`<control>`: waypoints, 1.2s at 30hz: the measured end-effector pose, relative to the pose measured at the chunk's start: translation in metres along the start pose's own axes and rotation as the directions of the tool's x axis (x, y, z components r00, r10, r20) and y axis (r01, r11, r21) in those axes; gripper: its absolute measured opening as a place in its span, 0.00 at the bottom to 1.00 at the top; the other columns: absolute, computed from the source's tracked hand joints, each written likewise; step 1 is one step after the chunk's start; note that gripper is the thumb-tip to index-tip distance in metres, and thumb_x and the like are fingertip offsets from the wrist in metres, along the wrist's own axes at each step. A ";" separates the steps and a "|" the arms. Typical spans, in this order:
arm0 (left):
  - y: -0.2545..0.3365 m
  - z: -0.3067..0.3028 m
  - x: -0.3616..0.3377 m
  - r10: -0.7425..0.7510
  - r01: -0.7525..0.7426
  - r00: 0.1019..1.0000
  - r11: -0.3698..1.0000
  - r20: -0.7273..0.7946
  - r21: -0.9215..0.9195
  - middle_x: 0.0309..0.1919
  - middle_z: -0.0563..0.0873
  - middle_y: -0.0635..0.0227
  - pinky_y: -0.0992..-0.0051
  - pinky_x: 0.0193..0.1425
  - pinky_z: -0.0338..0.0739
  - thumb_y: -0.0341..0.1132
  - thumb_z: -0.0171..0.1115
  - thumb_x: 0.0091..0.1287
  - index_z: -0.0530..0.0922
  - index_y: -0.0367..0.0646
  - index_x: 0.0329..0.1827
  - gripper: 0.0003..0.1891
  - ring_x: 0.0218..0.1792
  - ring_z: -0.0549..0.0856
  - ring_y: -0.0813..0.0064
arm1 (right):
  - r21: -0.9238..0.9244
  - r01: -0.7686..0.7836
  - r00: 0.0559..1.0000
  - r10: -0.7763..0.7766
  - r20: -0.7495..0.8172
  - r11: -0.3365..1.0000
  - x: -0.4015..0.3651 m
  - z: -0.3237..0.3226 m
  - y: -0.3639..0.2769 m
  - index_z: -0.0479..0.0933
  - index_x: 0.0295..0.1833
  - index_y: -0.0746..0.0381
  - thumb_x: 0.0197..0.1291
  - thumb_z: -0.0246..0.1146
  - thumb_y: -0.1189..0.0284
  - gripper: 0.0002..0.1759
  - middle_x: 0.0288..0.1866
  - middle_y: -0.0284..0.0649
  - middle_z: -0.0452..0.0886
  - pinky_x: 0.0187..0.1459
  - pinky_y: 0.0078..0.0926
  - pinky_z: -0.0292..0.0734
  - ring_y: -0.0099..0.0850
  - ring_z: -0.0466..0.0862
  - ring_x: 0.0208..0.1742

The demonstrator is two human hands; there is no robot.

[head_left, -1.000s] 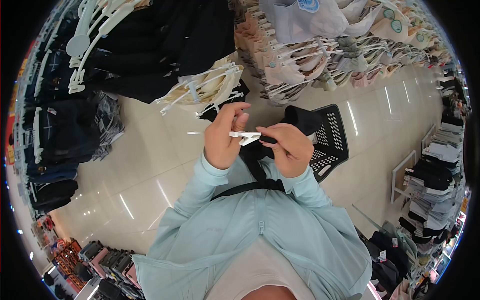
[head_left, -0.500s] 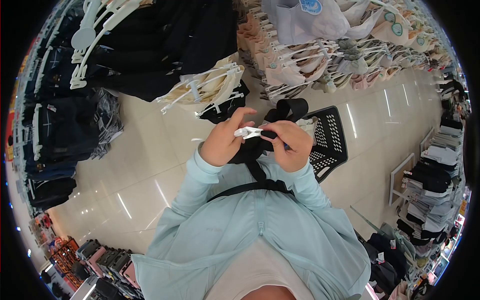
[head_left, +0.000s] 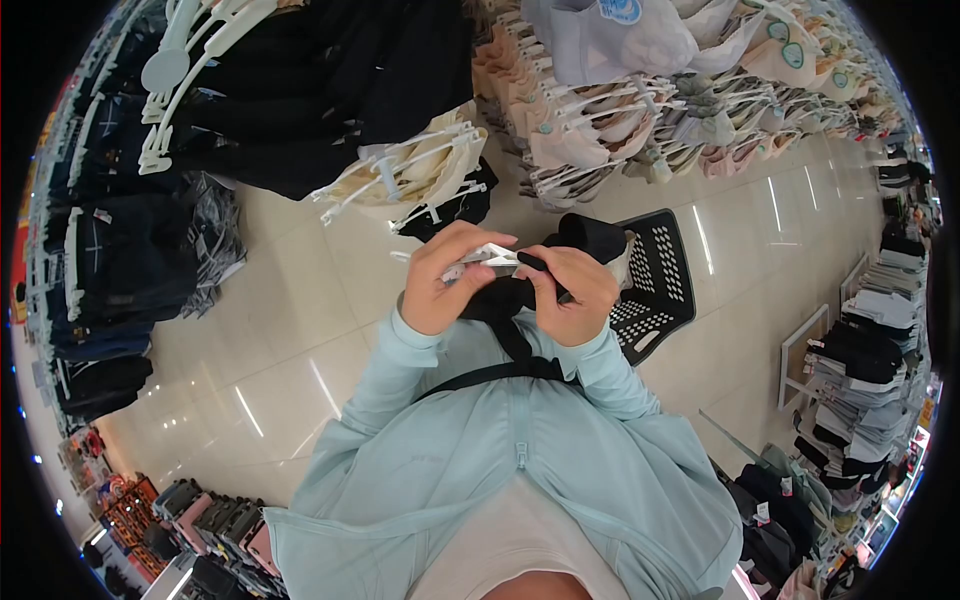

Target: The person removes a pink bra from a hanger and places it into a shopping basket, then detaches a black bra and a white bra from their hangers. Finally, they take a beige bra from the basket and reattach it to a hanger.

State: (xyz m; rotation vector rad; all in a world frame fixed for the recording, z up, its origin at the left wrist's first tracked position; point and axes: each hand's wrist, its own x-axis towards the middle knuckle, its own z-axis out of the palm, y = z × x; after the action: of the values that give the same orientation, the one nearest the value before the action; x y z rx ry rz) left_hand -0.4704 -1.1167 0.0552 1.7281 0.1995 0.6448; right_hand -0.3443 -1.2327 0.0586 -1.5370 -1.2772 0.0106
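Observation:
In front of my chest, my left hand (head_left: pixel 440 285) pinches the white clip (head_left: pixel 494 256) of a hanger between thumb and fingers. The hanger's white end (head_left: pixel 400 257) pokes out past the hand's far side. Facing it, my right hand (head_left: pixel 575 295) grips the bunched edge of a black garment (head_left: pixel 590 236), whose folded tip lies right at the clip's jaws. More of the black cloth hangs below and behind both hands.
A black perforated basket (head_left: pixel 655 285) is beyond my right hand. Ahead hang black garments (head_left: pixel 300 110), cream bras on white hangers (head_left: pixel 420 170) and rows of pale bras (head_left: pixel 600 130). Folded clothes (head_left: pixel 870 370) are stacked at the right, with suitcases (head_left: pixel 215 525) at lower left.
My left fingers, raised off the clip before, have come down and closed on it, and the clip has tilted. My right hand has shifted slightly left with the black garment.

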 end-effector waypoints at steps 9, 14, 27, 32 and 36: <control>0.000 0.010 -0.007 0.075 -0.051 0.955 0.994 -0.287 0.093 0.30 0.80 0.59 0.78 0.34 0.72 0.37 0.55 0.61 0.77 0.34 0.36 0.13 0.29 0.79 0.70 | 0.049 -0.184 0.975 0.175 0.139 0.982 0.007 -0.013 -0.013 0.77 0.33 0.67 0.42 0.60 0.83 0.09 0.21 0.41 0.77 0.29 0.25 0.71 0.36 0.77 0.24; 0.006 0.010 -0.006 0.012 0.012 0.937 0.998 -0.349 0.068 0.29 0.80 0.59 0.79 0.32 0.72 0.34 0.55 0.60 0.78 0.32 0.33 0.11 0.28 0.79 0.71 | -0.014 -0.168 0.960 0.166 0.227 0.986 0.004 -0.016 -0.013 0.78 0.34 0.65 0.43 0.61 0.81 0.09 0.22 0.40 0.77 0.28 0.27 0.70 0.37 0.76 0.23; 0.009 0.017 -0.003 0.169 -0.093 0.938 0.964 -0.303 0.251 0.26 0.81 0.60 0.80 0.26 0.71 0.26 0.58 0.55 0.78 0.32 0.32 0.05 0.23 0.79 0.71 | -0.126 -0.077 0.951 0.111 0.287 0.989 0.006 -0.017 -0.019 0.77 0.40 0.64 0.45 0.63 0.76 0.13 0.22 0.40 0.75 0.29 0.29 0.69 0.37 0.74 0.24; 0.011 0.017 -0.002 0.199 -0.106 0.935 0.946 -0.293 0.305 0.24 0.80 0.61 0.80 0.24 0.70 0.25 0.58 0.54 0.78 0.33 0.31 0.04 0.21 0.78 0.70 | -0.132 -0.058 0.951 0.095 0.295 0.990 0.009 -0.017 -0.022 0.76 0.44 0.65 0.46 0.63 0.76 0.16 0.22 0.41 0.75 0.30 0.29 0.69 0.37 0.74 0.24; 0.011 0.019 -0.002 0.186 -0.088 0.927 0.952 -0.325 0.293 0.24 0.80 0.61 0.80 0.23 0.69 0.25 0.58 0.54 0.78 0.33 0.31 0.04 0.20 0.78 0.70 | -0.105 -0.068 0.950 0.096 0.298 0.992 0.011 -0.017 -0.023 0.77 0.47 0.62 0.42 0.61 0.83 0.21 0.21 0.40 0.76 0.27 0.25 0.69 0.32 0.75 0.23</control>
State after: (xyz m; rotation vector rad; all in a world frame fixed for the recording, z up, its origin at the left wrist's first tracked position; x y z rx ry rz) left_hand -0.4648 -1.1364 0.0627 1.8926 0.4354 1.0726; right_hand -0.3459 -1.2406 0.0884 -1.7164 -1.4691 0.2525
